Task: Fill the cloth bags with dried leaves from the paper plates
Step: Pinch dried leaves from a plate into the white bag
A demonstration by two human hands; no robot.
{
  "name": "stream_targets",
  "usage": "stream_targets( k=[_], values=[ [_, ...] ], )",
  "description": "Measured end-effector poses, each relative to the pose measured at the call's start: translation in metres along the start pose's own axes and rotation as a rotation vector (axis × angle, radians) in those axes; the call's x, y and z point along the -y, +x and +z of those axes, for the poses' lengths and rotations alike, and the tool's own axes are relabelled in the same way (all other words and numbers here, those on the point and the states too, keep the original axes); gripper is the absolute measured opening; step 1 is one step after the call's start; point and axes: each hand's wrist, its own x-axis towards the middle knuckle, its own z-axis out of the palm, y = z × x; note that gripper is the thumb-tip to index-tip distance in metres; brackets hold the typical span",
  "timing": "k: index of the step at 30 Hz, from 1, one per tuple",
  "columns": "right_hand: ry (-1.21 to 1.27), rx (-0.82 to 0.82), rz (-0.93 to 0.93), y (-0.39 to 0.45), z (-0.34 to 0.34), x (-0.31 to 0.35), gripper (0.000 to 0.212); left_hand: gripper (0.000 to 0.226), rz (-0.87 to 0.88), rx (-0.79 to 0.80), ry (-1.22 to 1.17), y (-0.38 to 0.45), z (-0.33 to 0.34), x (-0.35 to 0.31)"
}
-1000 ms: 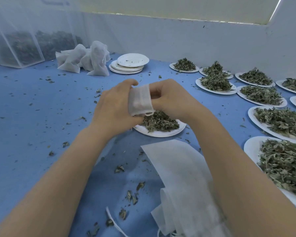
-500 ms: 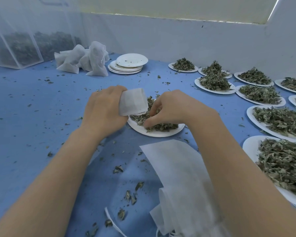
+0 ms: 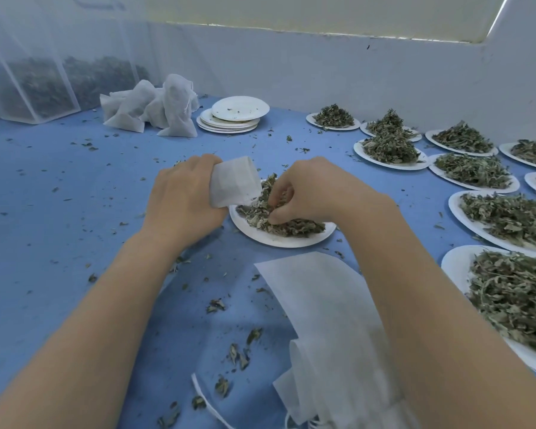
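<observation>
Two hands work over one paper plate (image 3: 291, 241) in the middle of the blue desk (image 3: 59, 187). The left hand (image 3: 180, 201) grips a small white cloth bag (image 3: 234, 181), its fingers curled round the bag, and holds it just above the plate's left edge with the bag's mouth tipped toward the leaves. The right hand (image 3: 310, 193) is down in the pile of dried leaves (image 3: 287, 222), its fingers bent together and pinching up a bunch.

The leaves are light and crumbly, so some could drop past the bag's mouth and land on the desk, where many bits (image 3: 239, 351) already lie. If the left hand squeezes too hard, the bag's mouth could close and the leaves would not go in. More empty bags (image 3: 325, 320) lie flat near the person, and many full plates (image 3: 505, 218) wait on the right.
</observation>
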Motion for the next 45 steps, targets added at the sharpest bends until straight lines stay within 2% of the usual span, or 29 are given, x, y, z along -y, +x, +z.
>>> stream_targets(
  k=[3, 6, 9, 15, 21, 26, 31, 37, 41, 45],
  values=[
    [-0.112, 0.007, 0.083, -0.006, -0.014, 0.004, 0.031, 0.042, -0.003, 0.000, -0.014, 0.000, 0.000, 0.000],
    [-0.165, 0.088, 0.131, -0.008, -0.011, 0.008, 0.038, 0.041, 0.006, 0.012, 0.000, 0.000, 0.001, -0.001],
    [-0.120, 0.108, 0.120, -0.007, -0.002, 0.010, 0.034, 0.042, -0.002, 0.011, -0.004, 0.000, 0.000, 0.000],
    [0.043, 0.046, 0.120, -0.003, -0.002, 0.001, 0.015, 0.040, 0.006, 0.014, 0.010, 0.000, 0.002, 0.001],
    [0.299, -0.148, 0.058, -0.009, -0.017, -0.018, 0.015, 0.041, 0.029, 0.036, 0.063, 0.002, 0.004, 0.003],
    [0.324, -0.243, -0.022, -0.008, -0.019, -0.020, 0.016, 0.042, 0.063, 0.055, 0.093, 0.002, 0.006, 0.004],
    [0.357, -0.245, -0.098, -0.002, -0.010, -0.012, 0.015, 0.043, 0.089, 0.015, 0.043, -0.001, 0.006, -0.003],
    [0.647, -0.260, -0.162, 0.001, 0.005, -0.001, 0.019, 0.050, 0.062, 0.026, -0.048, -0.002, 0.008, -0.010],
    [0.557, -0.131, -0.220, 0.002, 0.009, 0.005, 0.015, 0.046, 0.043, -0.003, -0.128, -0.002, 0.008, -0.013],
    [0.582, -0.203, -0.221, 0.001, 0.003, 0.001, 0.020, 0.048, 0.027, 0.011, -0.118, -0.001, 0.006, -0.013]
  ],
)
